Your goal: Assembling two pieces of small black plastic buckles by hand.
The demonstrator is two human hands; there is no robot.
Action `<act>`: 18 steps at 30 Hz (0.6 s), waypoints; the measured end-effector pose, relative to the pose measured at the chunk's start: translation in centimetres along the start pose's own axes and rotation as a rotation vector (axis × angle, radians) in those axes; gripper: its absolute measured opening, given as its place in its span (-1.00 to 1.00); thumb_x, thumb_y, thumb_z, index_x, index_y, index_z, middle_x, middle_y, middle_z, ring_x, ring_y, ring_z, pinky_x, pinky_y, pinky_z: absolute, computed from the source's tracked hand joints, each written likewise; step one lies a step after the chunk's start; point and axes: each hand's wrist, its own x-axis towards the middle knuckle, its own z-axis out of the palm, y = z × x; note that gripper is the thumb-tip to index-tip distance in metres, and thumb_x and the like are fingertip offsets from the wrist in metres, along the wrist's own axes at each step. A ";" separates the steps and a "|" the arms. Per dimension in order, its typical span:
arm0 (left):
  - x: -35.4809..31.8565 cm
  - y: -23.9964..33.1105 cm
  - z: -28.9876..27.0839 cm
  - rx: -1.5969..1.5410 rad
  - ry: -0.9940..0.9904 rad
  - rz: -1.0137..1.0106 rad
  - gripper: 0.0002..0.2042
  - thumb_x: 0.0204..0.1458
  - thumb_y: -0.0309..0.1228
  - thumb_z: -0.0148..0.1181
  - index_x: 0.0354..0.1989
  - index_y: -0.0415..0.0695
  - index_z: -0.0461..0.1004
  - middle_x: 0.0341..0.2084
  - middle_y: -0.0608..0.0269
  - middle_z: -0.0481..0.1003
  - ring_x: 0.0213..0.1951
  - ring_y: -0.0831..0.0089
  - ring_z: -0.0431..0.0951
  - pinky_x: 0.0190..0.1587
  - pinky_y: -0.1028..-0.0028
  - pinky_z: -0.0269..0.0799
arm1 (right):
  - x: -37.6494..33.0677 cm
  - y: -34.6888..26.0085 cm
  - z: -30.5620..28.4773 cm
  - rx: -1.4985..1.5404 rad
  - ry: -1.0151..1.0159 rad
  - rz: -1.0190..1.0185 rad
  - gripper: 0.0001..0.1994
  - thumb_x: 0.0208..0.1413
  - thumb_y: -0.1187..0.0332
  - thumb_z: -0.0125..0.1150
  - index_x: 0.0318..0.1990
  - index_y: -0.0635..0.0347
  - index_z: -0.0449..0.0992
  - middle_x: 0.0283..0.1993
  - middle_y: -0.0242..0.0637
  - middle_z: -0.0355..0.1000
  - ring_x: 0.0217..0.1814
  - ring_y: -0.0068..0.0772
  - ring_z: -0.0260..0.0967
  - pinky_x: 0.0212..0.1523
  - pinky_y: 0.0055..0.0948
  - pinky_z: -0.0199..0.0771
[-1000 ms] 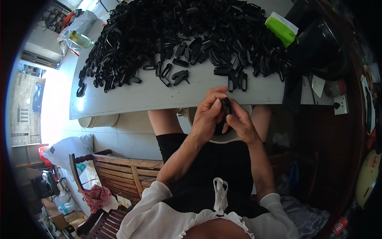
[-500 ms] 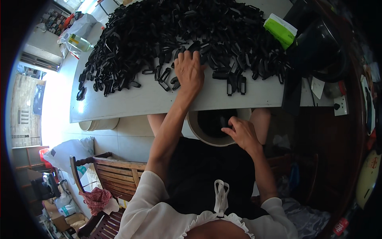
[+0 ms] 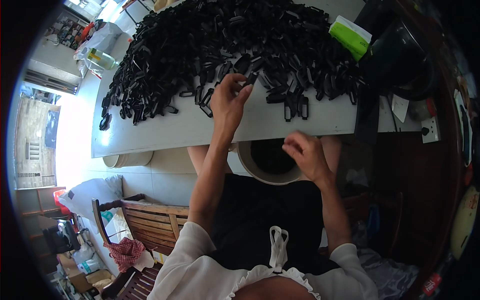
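A large heap of black plastic clips (image 3: pixel 235 45) covers the far part of a white table (image 3: pixel 165 132). My left hand (image 3: pixel 227 102) reaches over the table's near part and pinches one black clip (image 3: pixel 251 79) at the heap's edge. My right hand (image 3: pixel 302 155) hovers below the table edge over a round beige bucket (image 3: pixel 245 162) between my knees; its fingers are loosely curled with nothing visible in them. The bucket holds dark pieces.
A green and white packet (image 3: pixel 350 37) and a dark object lie at the table's right end. A wall socket (image 3: pixel 429 130) sits on the right. A wooden chair (image 3: pixel 150 215) with a red cloth stands at lower left. Another pale bucket (image 3: pixel 127 160) is under the table.
A second ago both hands worked one clip together above the bucket. The left hand then reached to the heap and has picked a clip; the right hand stayed over the bucket.
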 end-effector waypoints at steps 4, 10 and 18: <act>-2.9 -0.4 0.1 -0.558 -0.282 -0.119 -0.84 0.00 -0.54 0.18 -0.21 -0.21 0.49 -0.57 0.43 0.42 -0.49 0.68 0.34 -0.41 0.65 0.23 | 2.8 -3.5 -0.4 -0.003 0.154 -0.158 -0.67 -0.05 0.65 0.17 -0.08 0.18 0.46 -0.24 -0.26 0.28 -0.32 -0.42 0.33 -0.38 -0.49 0.40; -6.6 -0.5 0.4 -0.844 -0.500 -0.334 -0.78 0.04 -0.55 0.14 -0.12 -0.27 0.44 -0.35 0.25 0.50 -0.34 0.51 0.56 -0.31 0.63 0.45 | 3.7 -2.0 1.0 -0.040 0.173 -0.346 -0.61 -0.03 0.68 0.15 -0.02 0.11 0.47 -0.14 -0.24 0.24 -0.32 -0.44 0.35 -0.38 -0.53 0.44; -9.4 -1.6 0.5 -0.912 -0.517 -0.381 -0.64 -0.08 -0.76 0.12 -0.05 -0.28 0.40 -0.24 0.16 0.52 -0.25 0.48 0.56 -0.18 0.61 0.48 | 0.4 -0.1 0.0 0.496 0.376 0.043 -0.79 0.09 0.51 0.16 -0.09 0.28 0.44 -0.42 -0.37 0.42 -0.54 -0.72 0.33 -0.58 -0.75 0.38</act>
